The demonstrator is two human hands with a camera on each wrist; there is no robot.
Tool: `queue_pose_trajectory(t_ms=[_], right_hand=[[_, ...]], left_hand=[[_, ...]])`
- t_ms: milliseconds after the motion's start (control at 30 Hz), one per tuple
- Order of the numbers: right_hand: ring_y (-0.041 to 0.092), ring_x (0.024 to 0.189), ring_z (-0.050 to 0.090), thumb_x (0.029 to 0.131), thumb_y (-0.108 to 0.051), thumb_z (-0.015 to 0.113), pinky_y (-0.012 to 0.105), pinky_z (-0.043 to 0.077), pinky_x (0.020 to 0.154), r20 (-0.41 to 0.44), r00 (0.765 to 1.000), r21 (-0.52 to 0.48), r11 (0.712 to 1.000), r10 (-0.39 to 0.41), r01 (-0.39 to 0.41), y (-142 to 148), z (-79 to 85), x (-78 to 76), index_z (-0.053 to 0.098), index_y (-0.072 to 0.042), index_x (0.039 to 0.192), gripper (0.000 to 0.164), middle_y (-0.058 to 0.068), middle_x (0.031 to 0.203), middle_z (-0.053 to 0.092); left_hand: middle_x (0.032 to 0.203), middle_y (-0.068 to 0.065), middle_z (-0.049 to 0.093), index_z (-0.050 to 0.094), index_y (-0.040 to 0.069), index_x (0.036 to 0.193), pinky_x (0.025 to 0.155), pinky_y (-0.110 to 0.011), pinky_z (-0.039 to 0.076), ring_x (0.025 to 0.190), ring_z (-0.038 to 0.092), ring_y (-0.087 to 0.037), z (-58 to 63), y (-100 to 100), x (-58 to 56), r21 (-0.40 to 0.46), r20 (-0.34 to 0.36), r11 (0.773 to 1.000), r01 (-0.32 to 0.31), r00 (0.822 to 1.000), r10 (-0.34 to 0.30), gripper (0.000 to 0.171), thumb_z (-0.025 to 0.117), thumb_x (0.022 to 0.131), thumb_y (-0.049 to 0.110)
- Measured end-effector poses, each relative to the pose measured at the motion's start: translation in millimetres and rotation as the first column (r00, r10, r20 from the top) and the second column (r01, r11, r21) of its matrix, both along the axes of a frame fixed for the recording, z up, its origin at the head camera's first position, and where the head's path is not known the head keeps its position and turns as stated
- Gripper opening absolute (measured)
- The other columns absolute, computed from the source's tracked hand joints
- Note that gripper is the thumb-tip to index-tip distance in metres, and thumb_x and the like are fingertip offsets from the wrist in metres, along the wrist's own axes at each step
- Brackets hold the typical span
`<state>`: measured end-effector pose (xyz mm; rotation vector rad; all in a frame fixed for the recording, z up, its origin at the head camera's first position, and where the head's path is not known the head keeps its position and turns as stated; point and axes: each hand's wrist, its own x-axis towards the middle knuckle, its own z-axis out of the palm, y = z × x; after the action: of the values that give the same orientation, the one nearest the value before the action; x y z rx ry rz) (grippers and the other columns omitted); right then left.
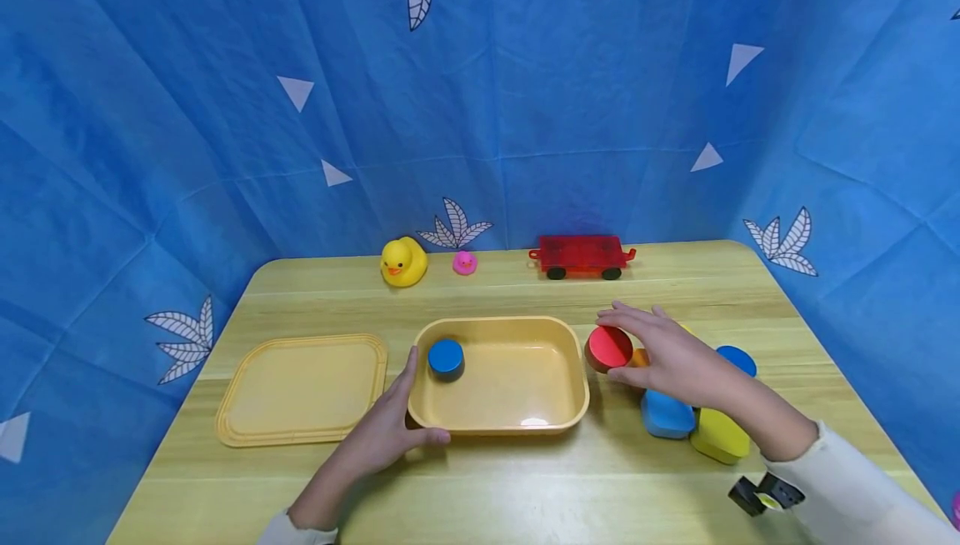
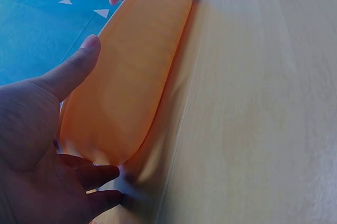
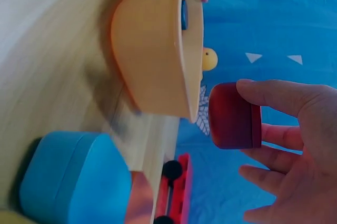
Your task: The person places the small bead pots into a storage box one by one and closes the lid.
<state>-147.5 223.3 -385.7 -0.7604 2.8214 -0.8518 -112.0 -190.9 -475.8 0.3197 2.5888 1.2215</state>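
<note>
My right hand (image 1: 671,355) pinches a small red round box (image 3: 230,117), with thumb and fingers on its sides; a seam like a lid's edge runs round it. The red box hangs in the air just beyond the right end of a pale orange plastic bin (image 1: 517,430). Inside that bin, near its left end, stands a blue round box (image 1: 446,359). My left hand (image 1: 382,424) is spread at the bin's front left corner. Its thumb lies along the front rim and its fingers are beside the left end.
Right of the bin stand a light blue box (image 1: 667,414), a yellow box (image 1: 720,435) and a dark blue box (image 1: 737,359), partly behind my right arm. A flat lid (image 1: 303,391) lies at left. At the back are a yellow duck (image 1: 403,262), pink duck (image 1: 465,262) and red wagon (image 1: 581,255).
</note>
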Motion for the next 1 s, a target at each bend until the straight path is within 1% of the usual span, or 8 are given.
queue_pose_trajectory(t_ms=[133,267,333,367,467,567,800,1000], right_hand=[[0.044,0.148,0.037,0.086,-0.019,0.085,0.071,0.013,0.12,0.01,1.0,0.007,1.0,0.015,-0.015,-8.3,1.1,-4.8,0.055,-0.003,0.147,0.07,0.023,0.156,0.046],[0.046,0.145,0.04,0.086,-0.02,0.085,0.07,0.018,0.12,0.005,1.0,0.026,1.0,0.014,-0.014,-17.7,0.0,-9.2,0.056,-0.005,0.146,0.069,0.022,0.156,0.047],[0.047,0.142,0.043,0.086,-0.02,0.085,0.069,0.023,0.119,-0.004,1.0,0.026,0.999,0.018,-0.017,-22.6,-1.0,-11.0,0.056,-0.005,0.145,0.068,0.022,0.154,0.049],[0.047,0.14,0.045,0.086,-0.02,0.085,0.068,0.028,0.117,-0.009,1.0,0.025,0.999,0.02,-0.02,-25.0,-1.8,-11.7,0.057,-0.006,0.145,0.068,0.022,0.153,0.05],[0.044,0.132,0.052,0.087,-0.018,0.084,0.063,0.043,0.109,-0.026,0.999,0.012,0.999,0.045,-0.044,-32.5,-4.0,-14.3,0.057,-0.006,0.145,0.065,0.019,0.148,0.056],[0.038,0.127,0.055,0.087,-0.018,0.084,0.055,0.052,0.101,-0.02,0.998,0.007,0.998,0.06,-0.06,-40.8,-6.9,-16.8,0.056,-0.007,0.146,0.066,0.014,0.144,0.06],[0.037,0.133,0.055,0.088,-0.015,0.082,0.054,0.047,0.109,0.023,0.995,-0.008,0.995,0.097,-0.097,-62.8,-13.6,-22.5,0.054,-0.005,0.149,0.068,0.014,0.145,0.059],[0.036,0.129,0.058,0.088,-0.009,0.08,0.053,0.048,0.108,0.01,0.991,-0.041,0.99,0.135,-0.135,-80.8,-21.4,-27.7,0.056,0.0,0.145,0.063,0.016,0.139,0.063]], left_hand=[[0.172,-0.011,0.006,-0.006,0.021,0.167,0.125,-0.057,0.017,0.157,0.012,-0.035,-0.7,0.1,0.1,0.004,0.003,1.0,-0.004,1.0,0.004,0.129,0.088,0.081,0.043],[0.172,-0.011,0.006,-0.006,0.02,0.167,0.125,-0.057,0.017,0.157,0.012,-0.035,-0.6,0.7,0.3,0.008,0.004,1.0,-0.004,1.0,0.004,0.129,0.088,0.081,0.041],[0.172,-0.011,0.006,-0.006,0.02,0.167,0.125,-0.057,0.017,0.157,0.012,-0.035,-0.6,1.0,0.2,0.01,0.003,1.0,-0.004,1.0,0.004,0.129,0.088,0.081,0.041],[0.172,-0.011,0.007,-0.006,0.02,0.167,0.125,-0.057,0.017,0.157,0.013,-0.035,-0.5,1.1,0.2,0.01,0.001,1.0,-0.005,1.0,0.005,0.129,0.088,0.081,0.041],[0.172,-0.011,0.007,-0.005,0.02,0.167,0.125,-0.057,0.017,0.157,0.013,-0.035,-0.4,1.1,0.0,0.011,0.001,1.0,-0.006,1.0,0.006,0.129,0.088,0.081,0.041],[0.172,-0.011,0.007,-0.005,0.02,0.167,0.125,-0.057,0.017,0.157,0.013,-0.035,-0.1,1.1,0.2,0.009,0.002,1.0,-0.007,1.0,0.007,0.129,0.088,0.081,0.041],[0.172,-0.011,0.007,-0.006,0.019,0.167,0.125,-0.056,0.018,0.157,0.013,-0.035,-0.9,0.7,0.3,-0.002,-0.005,1.0,-0.004,1.0,0.004,0.129,0.088,0.081,0.041],[0.172,-0.012,0.008,-0.005,0.018,0.167,0.125,-0.057,0.018,0.157,0.013,-0.036,-0.9,0.7,0.2,0.001,-0.011,1.0,-0.001,1.0,0.001,0.129,0.088,0.081,0.042]])
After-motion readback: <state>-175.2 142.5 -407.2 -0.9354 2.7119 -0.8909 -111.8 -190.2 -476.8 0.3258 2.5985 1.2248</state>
